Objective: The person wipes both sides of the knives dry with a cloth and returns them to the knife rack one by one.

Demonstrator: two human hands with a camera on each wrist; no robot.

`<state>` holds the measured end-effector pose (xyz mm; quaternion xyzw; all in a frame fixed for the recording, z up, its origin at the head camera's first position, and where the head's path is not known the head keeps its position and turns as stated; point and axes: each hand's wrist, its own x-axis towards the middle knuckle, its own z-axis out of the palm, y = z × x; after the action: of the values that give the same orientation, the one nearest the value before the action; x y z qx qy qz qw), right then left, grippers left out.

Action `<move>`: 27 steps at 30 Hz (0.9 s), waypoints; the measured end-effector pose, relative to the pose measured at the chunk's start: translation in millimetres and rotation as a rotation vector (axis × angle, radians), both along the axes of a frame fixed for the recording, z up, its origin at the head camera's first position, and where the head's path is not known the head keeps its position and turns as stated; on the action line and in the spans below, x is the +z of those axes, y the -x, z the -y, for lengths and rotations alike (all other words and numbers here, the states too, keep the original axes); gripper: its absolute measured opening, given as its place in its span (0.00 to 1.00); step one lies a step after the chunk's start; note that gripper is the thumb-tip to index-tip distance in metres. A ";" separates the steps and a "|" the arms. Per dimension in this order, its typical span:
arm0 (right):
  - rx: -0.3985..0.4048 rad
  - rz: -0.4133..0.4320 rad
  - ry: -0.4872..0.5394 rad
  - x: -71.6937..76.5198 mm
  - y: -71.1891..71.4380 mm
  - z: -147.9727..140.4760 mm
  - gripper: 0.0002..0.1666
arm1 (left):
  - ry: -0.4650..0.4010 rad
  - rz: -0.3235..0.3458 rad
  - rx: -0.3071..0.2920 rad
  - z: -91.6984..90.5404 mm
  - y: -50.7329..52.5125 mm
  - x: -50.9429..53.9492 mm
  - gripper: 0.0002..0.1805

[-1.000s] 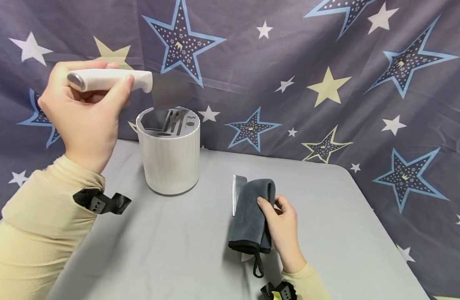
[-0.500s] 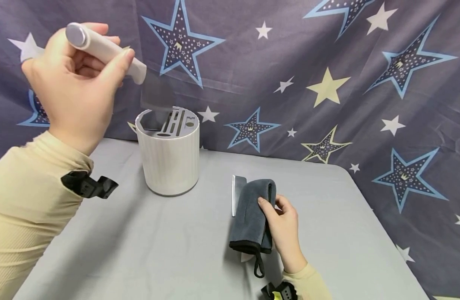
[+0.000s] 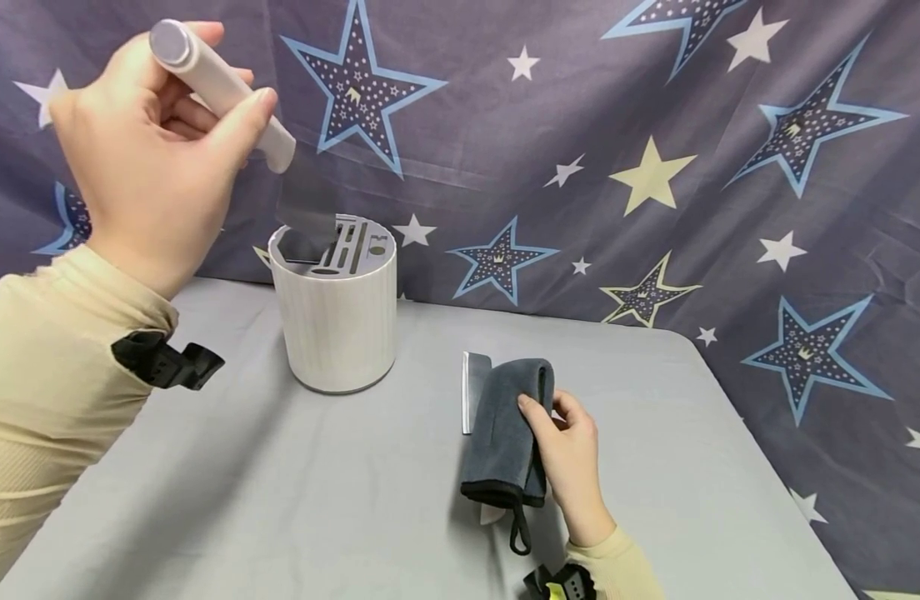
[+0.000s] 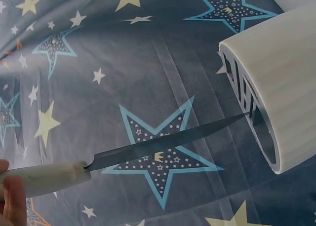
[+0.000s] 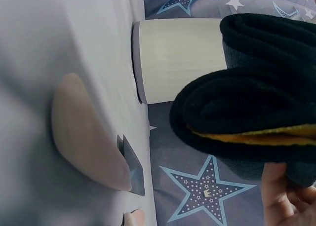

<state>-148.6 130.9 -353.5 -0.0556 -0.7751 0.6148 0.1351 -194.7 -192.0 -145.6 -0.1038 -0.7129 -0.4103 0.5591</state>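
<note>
My left hand (image 3: 148,158) grips a knife (image 3: 223,83) by its white handle, up at the left. Its dark blade (image 4: 158,146) slants down, and the tip meets the slotted top of the white knife block (image 3: 336,325); I cannot tell whether the tip is inside a slot. Lower right, my right hand (image 3: 572,454) pinches a folded dark grey cloth (image 3: 501,433) with a black edge and hanging loop. Behind and below the cloth, another blade (image 3: 475,392) lies on the table, largely hidden. A pale handle (image 5: 86,132) shows beneath in the right wrist view.
The grey-covered table (image 3: 370,483) carries the block near its back edge. A dark curtain (image 3: 460,117) with stars hangs right behind it. The block's top has several narrow slots and one wider opening.
My left hand has risen and moved left, tilting the knife from nearly level to handle-up, with its blade lowered to the block's top. The right hand and cloth have hardly moved.
</note>
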 end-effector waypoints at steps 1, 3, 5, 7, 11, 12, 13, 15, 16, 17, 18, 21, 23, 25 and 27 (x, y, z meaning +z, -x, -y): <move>-0.003 0.001 0.000 0.1 0.3 -0.5 0.15 | 0.009 0.003 0.006 0.0 0.3 0.7 0.17; -0.008 0.003 0.001 0.6 1.0 -1.5 0.15 | 0.026 0.014 0.016 -0.2 0.7 1.5 0.17; -0.017 0.004 -0.002 1.2 2.0 -2.8 0.15 | 0.035 0.030 0.020 -1.0 1.1 1.5 0.17; -0.024 0.007 -0.003 2.0 2.7 -4.1 0.15 | 0.051 0.043 0.028 -2.2 1.1 0.5 0.18; -0.030 0.013 0.004 3.8 3.5 -7.3 0.15 | 0.096 0.045 0.054 -4.4 1.6 -3.9 0.18; -0.029 0.015 0.008 4.3 3.5 -8.1 0.15 | 0.104 0.045 0.058 -4.8 1.8 -5.1 0.18; -0.030 0.018 0.012 4.8 3.7 -9.1 0.15 | 0.120 0.038 0.062 -5.1 2.0 -6.1 0.18; -0.026 0.031 0.031 6.2 3.6 -11.6 0.15 | 0.161 0.028 0.075 -5.7 2.8 -7.2 0.19; -0.026 0.039 0.040 7.0 3.5 -12.9 0.15 | 0.181 0.028 0.078 -6.2 3.2 -7.5 0.20; -0.025 0.046 0.050 7.8 3.5 -14.4 0.15 | 0.186 0.039 0.077 -6.8 3.7 -7.9 0.20; -0.026 0.050 0.059 8.5 3.4 -16.0 0.15 | 0.194 0.050 0.079 -7.6 4.4 -8.1 0.21; -0.022 0.062 0.083 10.5 3.1 -20.5 0.16 | 0.199 0.093 0.082 -10.0 6.3 -9.5 0.22; -0.020 0.065 0.090 11.2 3.0 -23.0 0.16 | 0.194 0.112 0.077 -11.3 7.4 -11.3 0.22; -0.020 0.068 0.096 11.4 3.0 -24.8 0.16 | 0.217 0.100 0.072 -12.2 8.3 -13.5 0.22; -0.020 0.072 0.103 11.2 3.2 -26.1 0.17 | 0.249 0.081 0.065 -12.7 9.5 -15.7 0.21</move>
<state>-151.7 157.0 -342.2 -0.0923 -0.7463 0.6500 0.1101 -204.2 -179.3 -161.2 -0.1327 -0.7832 -0.3043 0.5258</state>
